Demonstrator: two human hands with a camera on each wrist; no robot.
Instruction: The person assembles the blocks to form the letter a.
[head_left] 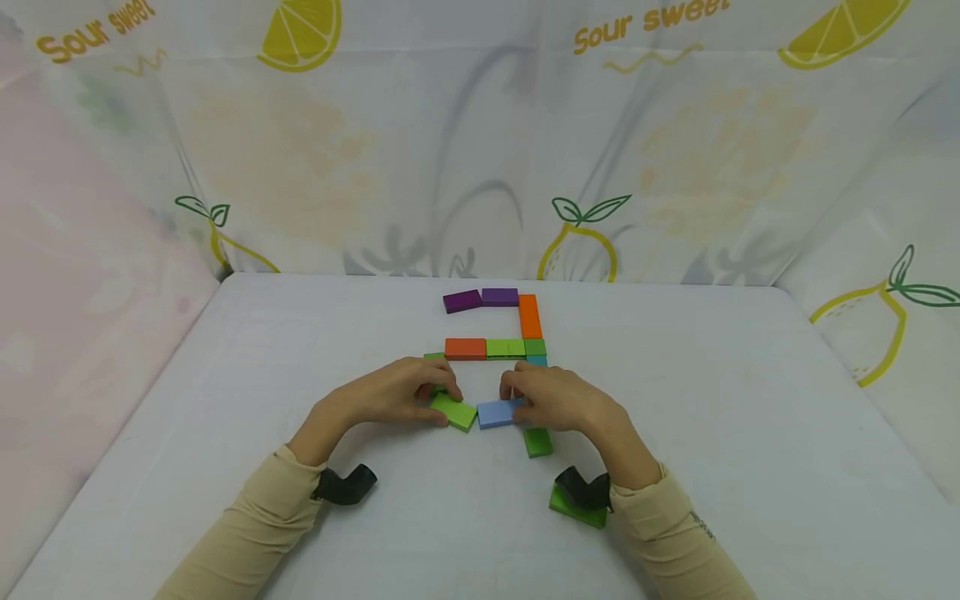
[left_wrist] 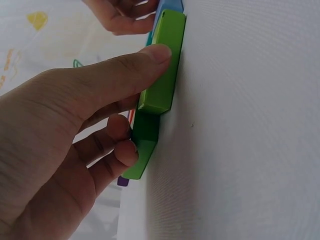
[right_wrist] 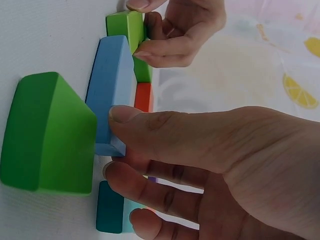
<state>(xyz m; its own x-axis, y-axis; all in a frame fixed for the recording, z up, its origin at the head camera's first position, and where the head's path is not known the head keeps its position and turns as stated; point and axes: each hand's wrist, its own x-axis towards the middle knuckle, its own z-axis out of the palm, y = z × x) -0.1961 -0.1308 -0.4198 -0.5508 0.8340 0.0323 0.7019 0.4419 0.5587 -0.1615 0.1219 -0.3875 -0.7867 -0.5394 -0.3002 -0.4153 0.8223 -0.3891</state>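
My left hand point(head_left: 405, 390) pinches a light green block point(head_left: 454, 412) between thumb and fingers, low on the white table. A darker green block point(left_wrist: 142, 150) lies just behind it, under the curled fingers in the left wrist view. My right hand point(head_left: 558, 397) pinches a light blue block point(head_left: 497, 413), thumb on its near side. The blue block's left end meets or nearly meets the light green block. Close to the right hand are a green block point(right_wrist: 50, 135) on the near side and a teal block point(right_wrist: 111, 207) beyond, partly hidden by the fingers.
Behind the hands lie a red block point(head_left: 465, 349), a light green block point(head_left: 505, 348), a small green block point(head_left: 534, 347), an orange block point(head_left: 529, 317) and two purple blocks point(head_left: 499, 297). Another green block point(head_left: 577, 508) sits beneath the right wrist camera point(head_left: 583, 488).
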